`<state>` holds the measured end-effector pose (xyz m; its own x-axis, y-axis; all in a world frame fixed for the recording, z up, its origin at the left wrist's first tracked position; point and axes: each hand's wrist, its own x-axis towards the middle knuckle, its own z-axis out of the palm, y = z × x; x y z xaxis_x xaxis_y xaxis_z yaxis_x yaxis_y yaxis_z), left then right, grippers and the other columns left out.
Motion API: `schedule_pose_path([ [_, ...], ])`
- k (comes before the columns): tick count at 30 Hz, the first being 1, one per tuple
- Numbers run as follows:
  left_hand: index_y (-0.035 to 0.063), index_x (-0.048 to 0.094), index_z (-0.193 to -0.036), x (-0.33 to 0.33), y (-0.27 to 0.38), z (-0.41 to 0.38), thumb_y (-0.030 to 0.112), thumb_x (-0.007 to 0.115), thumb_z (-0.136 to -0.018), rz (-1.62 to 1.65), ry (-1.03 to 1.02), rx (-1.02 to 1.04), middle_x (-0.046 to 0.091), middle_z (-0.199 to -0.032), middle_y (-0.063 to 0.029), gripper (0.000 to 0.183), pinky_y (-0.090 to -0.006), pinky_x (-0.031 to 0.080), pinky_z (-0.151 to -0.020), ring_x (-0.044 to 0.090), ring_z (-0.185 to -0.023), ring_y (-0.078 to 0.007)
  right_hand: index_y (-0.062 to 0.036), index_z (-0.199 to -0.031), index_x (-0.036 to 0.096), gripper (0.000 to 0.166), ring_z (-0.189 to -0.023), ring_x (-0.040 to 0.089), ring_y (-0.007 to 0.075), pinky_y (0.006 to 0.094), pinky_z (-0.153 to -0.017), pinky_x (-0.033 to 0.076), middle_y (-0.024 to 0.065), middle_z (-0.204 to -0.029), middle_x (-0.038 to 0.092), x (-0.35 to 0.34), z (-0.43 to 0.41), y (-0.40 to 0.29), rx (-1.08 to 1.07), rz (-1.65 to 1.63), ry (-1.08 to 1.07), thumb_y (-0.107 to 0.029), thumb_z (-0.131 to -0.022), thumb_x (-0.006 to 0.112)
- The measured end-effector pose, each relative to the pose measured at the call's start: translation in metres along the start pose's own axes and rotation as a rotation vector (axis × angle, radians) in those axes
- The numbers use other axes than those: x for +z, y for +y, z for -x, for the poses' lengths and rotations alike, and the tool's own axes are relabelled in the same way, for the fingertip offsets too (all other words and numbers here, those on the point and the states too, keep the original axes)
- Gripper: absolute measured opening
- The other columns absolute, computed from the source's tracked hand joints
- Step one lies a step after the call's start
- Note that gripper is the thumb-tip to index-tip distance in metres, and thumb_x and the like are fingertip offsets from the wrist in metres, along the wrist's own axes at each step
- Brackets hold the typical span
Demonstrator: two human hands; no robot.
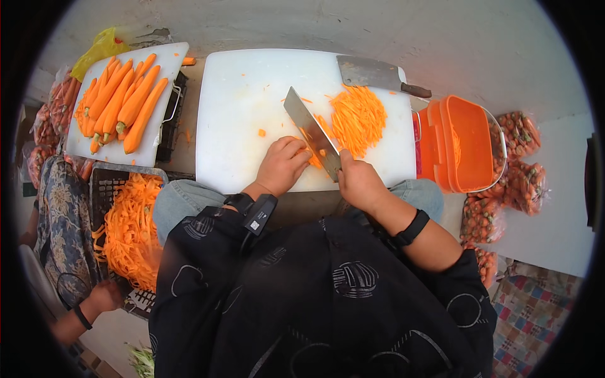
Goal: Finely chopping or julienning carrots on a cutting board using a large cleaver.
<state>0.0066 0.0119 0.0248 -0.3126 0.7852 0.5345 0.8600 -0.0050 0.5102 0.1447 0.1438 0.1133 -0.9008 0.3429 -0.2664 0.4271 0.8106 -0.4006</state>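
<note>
My right hand (359, 182) grips a cleaver (313, 130), its broad blade slanting away across the white cutting board (236, 104). Curled fingers of my left hand (283, 165) press on carrot slices (314, 160) at the blade's left side; the hand and blade hide part of them. Just right of the blade lies a heap of shredded carrot (359, 120). A second cleaver (371, 73) rests flat at the board's far right corner, its handle past the edge. A small carrot piece (262, 133) sits left of the blade.
Peeled carrots (125, 97) lie on another board (168, 59) at left. Below it, a black crate (106, 175) holds carrot peelings (132, 231), near a co-worker's hand (105, 295). Orange buckets (472, 175) stand at right, beside bagged carrots (524, 184).
</note>
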Motion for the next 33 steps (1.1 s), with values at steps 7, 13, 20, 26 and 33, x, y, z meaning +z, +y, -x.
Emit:
schedule_pose_path([
  [7, 0.0069, 0.064, -0.085, -0.001, -0.001, 0.001, 0.007, 0.071, -0.065, -0.019, -0.007, 0.003, 0.058, -0.094, -0.0051, 0.021, -0.0356, 0.045, -0.08, 0.053, -0.094, -0.0262, 0.0061, -0.093, 0.042, 0.02, -0.066, 0.06, 0.0421, 0.0486, -0.062, 0.049, 0.0273, -0.068, 0.059, -0.006, -0.001, -0.006, -0.008, 0.021, -0.049, 0.001, -0.074, 0.047],
  [13, 0.007, 0.064, -0.084, -0.001, -0.001, 0.002, 0.007, 0.071, -0.064, -0.018, -0.001, -0.001, 0.058, -0.091, -0.0046, 0.021, -0.0356, 0.045, -0.078, 0.053, -0.092, -0.0256, 0.0064, -0.095, 0.042, 0.023, -0.066, 0.06, 0.0413, 0.048, -0.061, 0.049, 0.0258, -0.068, 0.059, -0.015, -0.003, -0.008, -0.031, 0.074, -0.055, 0.001, -0.074, 0.048],
  [20, 0.0069, 0.064, -0.082, -0.002, -0.001, 0.001, 0.007, 0.071, -0.064, -0.015, -0.002, -0.006, 0.058, -0.088, -0.0042, 0.02, -0.0358, 0.045, -0.077, 0.054, -0.089, -0.0246, 0.0046, -0.094, 0.042, 0.022, -0.065, 0.06, 0.0408, 0.0479, -0.059, 0.048, 0.0245, -0.068, 0.06, -0.015, -0.012, -0.005, -0.077, 0.134, -0.101, 0.001, -0.074, 0.049],
  [26, 0.0064, 0.064, -0.081, 0.0, -0.002, 0.002, 0.007, 0.071, -0.064, -0.004, 0.01, -0.007, 0.058, -0.088, -0.0047, 0.019, -0.0358, 0.045, -0.077, 0.054, -0.088, -0.0249, 0.0047, -0.093, 0.041, 0.022, -0.065, 0.06, 0.041, 0.0477, -0.059, 0.048, 0.0244, -0.067, 0.06, -0.013, -0.017, -0.009, -0.062, 0.126, -0.136, 0.001, -0.074, 0.05],
  [33, 0.0057, 0.064, -0.081, 0.002, 0.0, 0.004, 0.007, 0.07, -0.066, 0.008, 0.02, -0.016, 0.057, -0.088, -0.0054, 0.016, -0.0356, 0.045, -0.078, 0.054, -0.088, -0.0252, 0.0044, -0.093, 0.04, 0.021, -0.064, 0.061, 0.0406, 0.0469, -0.059, 0.049, 0.025, -0.068, 0.06, -0.009, -0.016, -0.011, -0.021, 0.126, -0.169, 0.001, -0.074, 0.05],
])
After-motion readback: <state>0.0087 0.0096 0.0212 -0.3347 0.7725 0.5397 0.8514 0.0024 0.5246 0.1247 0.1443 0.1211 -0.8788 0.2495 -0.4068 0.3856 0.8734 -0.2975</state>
